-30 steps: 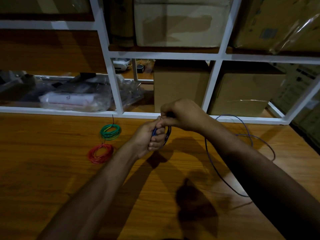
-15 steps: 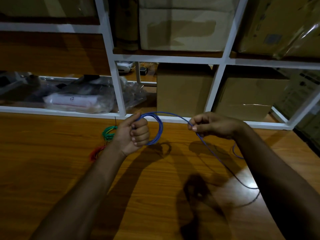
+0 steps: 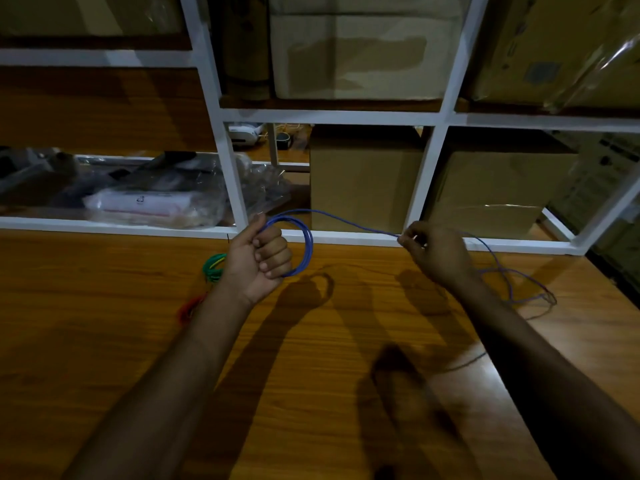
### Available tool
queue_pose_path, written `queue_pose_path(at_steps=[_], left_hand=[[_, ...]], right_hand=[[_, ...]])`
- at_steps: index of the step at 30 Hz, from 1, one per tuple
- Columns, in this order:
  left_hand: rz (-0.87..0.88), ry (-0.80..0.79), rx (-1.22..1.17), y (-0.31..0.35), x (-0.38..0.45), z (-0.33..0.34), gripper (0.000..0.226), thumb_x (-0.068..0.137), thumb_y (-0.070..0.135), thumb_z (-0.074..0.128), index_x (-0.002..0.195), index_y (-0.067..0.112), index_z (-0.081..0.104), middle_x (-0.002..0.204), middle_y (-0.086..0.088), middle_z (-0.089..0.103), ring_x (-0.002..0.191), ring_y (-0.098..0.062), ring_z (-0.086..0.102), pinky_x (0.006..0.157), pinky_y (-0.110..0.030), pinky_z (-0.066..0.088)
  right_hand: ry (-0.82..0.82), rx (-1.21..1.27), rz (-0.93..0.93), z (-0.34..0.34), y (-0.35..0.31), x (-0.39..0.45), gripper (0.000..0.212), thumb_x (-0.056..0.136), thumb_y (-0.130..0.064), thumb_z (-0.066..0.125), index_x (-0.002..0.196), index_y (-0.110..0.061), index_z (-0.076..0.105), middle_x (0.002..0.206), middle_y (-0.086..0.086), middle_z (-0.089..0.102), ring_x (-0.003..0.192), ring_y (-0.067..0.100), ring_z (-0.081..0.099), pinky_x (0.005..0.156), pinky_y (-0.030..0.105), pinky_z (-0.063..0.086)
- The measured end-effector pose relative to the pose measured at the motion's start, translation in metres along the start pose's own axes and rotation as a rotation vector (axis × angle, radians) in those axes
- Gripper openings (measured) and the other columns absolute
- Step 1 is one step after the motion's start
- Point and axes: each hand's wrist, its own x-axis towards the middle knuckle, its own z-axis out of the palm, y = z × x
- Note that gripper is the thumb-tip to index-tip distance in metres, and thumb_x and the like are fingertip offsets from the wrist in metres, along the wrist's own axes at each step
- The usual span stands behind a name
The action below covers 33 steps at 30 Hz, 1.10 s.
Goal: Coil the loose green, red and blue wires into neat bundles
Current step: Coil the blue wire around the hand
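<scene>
We see the blue wire [image 3: 306, 245] looped in a small coil above the wooden table [image 3: 104, 341], gripped in the curled fingers of the left hand [image 3: 258, 261]. The right hand [image 3: 434, 252] pinches its free strand, which trails onto the table. Green coil [image 3: 212, 266] and red coil [image 3: 188, 308] lie beside the left wrist. No writing is readable on the cardboard boxes [image 3: 363, 178] or plastic bag [image 3: 152, 202].

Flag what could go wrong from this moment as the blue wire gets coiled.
1. The loose blue tail lies in crossed loops on the table behind the right hand; pulled in fast, it might knot.
2. The left hand grips the blue coil on one side only, so the turns might spring apart.
3. The left forearm hangs above the green coil and red coil and could disturb them.
</scene>
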Motion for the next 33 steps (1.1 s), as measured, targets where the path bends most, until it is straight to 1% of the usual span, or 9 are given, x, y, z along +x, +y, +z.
queue_pose_path(at_steps=[4,7,10,14,17,22,28,31,33], left_hand=[[0.083,0.121,0.028,-0.005,0.007,0.01,0.055,0.103,0.042,0.03,0.051,0.022,0.036,0.039,0.006,0.03,0.033,-0.008,0.027,0.034,-0.022,0.021],[0.1,0.178,0.059,-0.008,0.01,0.014,0.057,0.103,0.042,0.03,0.05,0.022,0.036,0.039,0.006,0.028,0.033,-0.008,0.025,0.034,-0.022,0.018],[0.106,0.24,0.094,-0.013,0.013,0.019,0.057,0.103,0.042,0.032,0.049,0.021,0.036,0.038,0.006,0.027,0.033,-0.009,0.025,0.034,-0.022,0.018],[0.06,0.302,0.178,-0.025,0.017,0.025,0.057,0.1,0.045,0.037,0.047,0.021,0.036,0.039,0.004,0.028,0.035,-0.01,0.028,0.038,-0.023,0.022],[0.004,0.342,0.157,-0.037,0.019,0.03,0.057,0.098,0.049,0.04,0.049,0.019,0.039,0.042,0.003,0.033,0.039,-0.011,0.033,0.044,-0.023,0.029],[-0.057,0.352,0.322,-0.052,0.01,0.049,0.056,0.1,0.05,0.04,0.068,0.013,0.068,0.056,-0.003,0.059,0.05,-0.015,0.058,0.05,-0.025,0.045],[-0.166,0.244,0.489,-0.054,0.005,0.047,0.062,0.101,0.052,0.029,0.053,0.02,0.051,0.044,0.002,0.036,0.032,-0.007,0.026,0.039,-0.021,0.01],[-0.283,0.141,0.432,-0.054,0.001,0.049,0.059,0.101,0.052,0.028,0.052,0.023,0.043,0.042,0.005,0.029,0.031,-0.005,0.021,0.033,-0.017,0.012],[-0.316,0.104,0.419,-0.054,-0.001,0.051,0.056,0.099,0.055,0.029,0.057,0.021,0.04,0.043,0.005,0.027,0.033,-0.006,0.016,0.034,-0.019,0.009]], right_hand=[[-0.07,-0.427,-0.253,0.006,-0.041,-0.025,0.013,0.094,-0.022,0.051,0.093,-0.024,0.064,0.088,0.003,0.063,0.08,0.028,0.063,0.063,0.036,0.051],[-0.106,-0.614,-0.444,-0.002,-0.075,-0.043,0.014,0.093,-0.021,0.055,0.105,-0.023,0.063,0.094,0.003,0.061,0.087,0.028,0.063,0.057,0.03,0.037],[-0.246,-0.637,-0.683,-0.009,-0.102,-0.052,0.025,0.095,-0.028,0.056,0.12,-0.023,0.057,0.106,0.004,0.059,0.098,0.027,0.058,0.06,0.032,0.037],[-0.127,-0.528,-0.956,-0.008,-0.12,-0.052,0.01,0.089,-0.024,0.063,0.099,-0.024,0.066,0.089,0.0,0.064,0.082,0.024,0.062,0.057,0.032,0.039],[-0.059,-0.451,-1.069,0.001,-0.126,-0.049,0.009,0.084,-0.022,0.07,0.093,-0.022,0.068,0.092,0.001,0.066,0.085,0.023,0.063,0.056,0.033,0.045],[0.024,-0.329,-0.953,0.007,-0.131,-0.035,0.011,0.081,-0.026,0.073,0.09,-0.019,0.072,0.086,0.002,0.07,0.077,0.024,0.067,0.049,0.031,0.045],[0.132,-0.274,-0.738,-0.006,-0.126,-0.021,0.025,0.081,-0.058,0.067,0.078,-0.034,0.073,0.07,-0.007,0.068,0.061,0.014,0.062,0.048,0.02,0.016],[0.123,-0.26,-0.582,-0.01,-0.121,-0.009,0.049,0.073,-0.072,0.064,0.056,-0.027,0.053,0.055,-0.002,0.057,0.052,0.016,0.053,0.046,0.024,0.018],[0.069,-0.216,-0.501,-0.012,-0.118,-0.006,0.057,0.072,-0.072,0.066,0.055,-0.02,0.052,0.051,-0.002,0.052,0.05,0.014,0.049,0.045,0.026,0.022]])
